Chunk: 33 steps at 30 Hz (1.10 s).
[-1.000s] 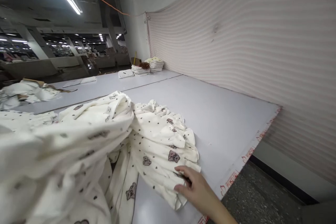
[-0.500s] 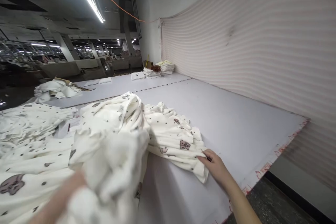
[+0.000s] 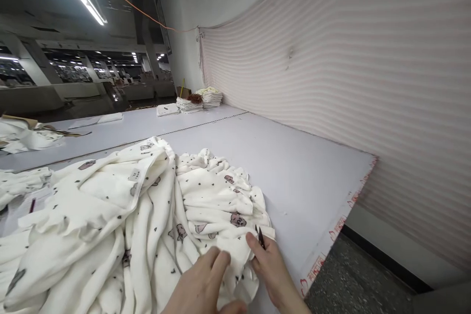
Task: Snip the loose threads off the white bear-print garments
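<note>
In my right hand [image 3: 271, 267] are small dark thread snips [image 3: 261, 238], their pointed blades showing beyond the thumb. That hand sits at the right edge of a white ruffled garment [image 3: 221, 206] printed with dark spots and pinkish-grey animal faces, its fingers against the cloth. My left hand [image 3: 202, 279] is over the near part of the same cloth, thumb and bent fingers apart, with nothing visible between them. A size label [image 3: 135, 175] shows on the garment piled at the left. How far the two garment portions are joined, I cannot tell.
A grey-white table [image 3: 309, 167] runs to a right edge marked with red-printed tape. Folded cloth stacks [image 3: 209, 98] stand at the back, beside a striped curtain [image 3: 312, 68]. More white cloth [image 3: 25, 135] lies far left.
My left hand has dropped the bunched cloth it carried at the left and come across beside my right hand. The view has turned right; the label now shows.
</note>
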Available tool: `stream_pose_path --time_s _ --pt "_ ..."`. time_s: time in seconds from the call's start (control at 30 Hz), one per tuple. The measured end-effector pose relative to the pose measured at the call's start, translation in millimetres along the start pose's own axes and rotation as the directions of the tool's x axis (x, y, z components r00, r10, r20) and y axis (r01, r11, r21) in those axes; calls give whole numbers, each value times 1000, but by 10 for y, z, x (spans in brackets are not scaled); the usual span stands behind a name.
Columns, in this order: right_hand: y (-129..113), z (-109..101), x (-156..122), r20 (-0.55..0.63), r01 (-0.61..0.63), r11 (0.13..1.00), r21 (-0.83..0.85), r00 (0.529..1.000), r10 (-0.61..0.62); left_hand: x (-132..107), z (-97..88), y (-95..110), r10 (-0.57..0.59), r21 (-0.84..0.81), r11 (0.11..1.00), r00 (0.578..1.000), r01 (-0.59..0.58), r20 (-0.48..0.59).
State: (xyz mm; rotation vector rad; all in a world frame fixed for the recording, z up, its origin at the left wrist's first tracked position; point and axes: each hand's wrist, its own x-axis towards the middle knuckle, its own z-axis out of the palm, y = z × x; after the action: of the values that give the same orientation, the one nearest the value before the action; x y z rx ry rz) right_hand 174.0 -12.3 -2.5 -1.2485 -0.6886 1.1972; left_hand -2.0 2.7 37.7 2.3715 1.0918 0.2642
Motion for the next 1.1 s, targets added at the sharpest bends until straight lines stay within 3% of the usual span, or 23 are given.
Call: stream_pose_path --time_s 0.1,0.17,0.27,0.33,0.4,0.5,0.57,0.73,0.87,0.93,1.0,1.1 --pt "7 28 -8 -64 141 977 -158 986 -153 218 16 95 85 -117 987 973 -111 -213" --pt "-5 -23 32 -107 217 918 -331 958 -265 284 31 55 16 -342 935 975 -93 -221" --pt "-36 -102 42 -185 257 835 -486 904 -386 330 46 -61 -134 -714 698 990 55 -54" --pt "-56 -98 -28 -204 338 742 -579 821 -533 351 46 -107 -180 -859 492 982 142 59" --pt "-66 -44 -133 -116 442 631 -638 755 -646 366 31 -107 -209 -922 337 970 192 126" --pt "-58 59 -238 116 545 587 -598 784 -610 368 -7 -71 -208 -954 216 965 206 161" --pt "-36 93 -235 210 549 591 -591 812 -544 360 -13 -74 -180 -951 241 972 195 153" --pt "43 66 -155 244 491 618 -613 862 -444 345 87 -199 -122 -928 338 985 158 124" --pt "99 104 -174 170 406 728 -552 910 -379 350 113 -210 -146 -751 638 984 172 102" --pt "126 150 -190 95 357 783 -510 928 -361 350 94 -175 -137 -665 726 985 174 107" --pt "150 185 -202 43 324 824 -465 938 -344 345 71 -140 -158 -677 714 983 180 96" --pt "178 169 -224 14 287 881 -375 953 -304 331 40 -117 -180 -778 604 981 173 78"
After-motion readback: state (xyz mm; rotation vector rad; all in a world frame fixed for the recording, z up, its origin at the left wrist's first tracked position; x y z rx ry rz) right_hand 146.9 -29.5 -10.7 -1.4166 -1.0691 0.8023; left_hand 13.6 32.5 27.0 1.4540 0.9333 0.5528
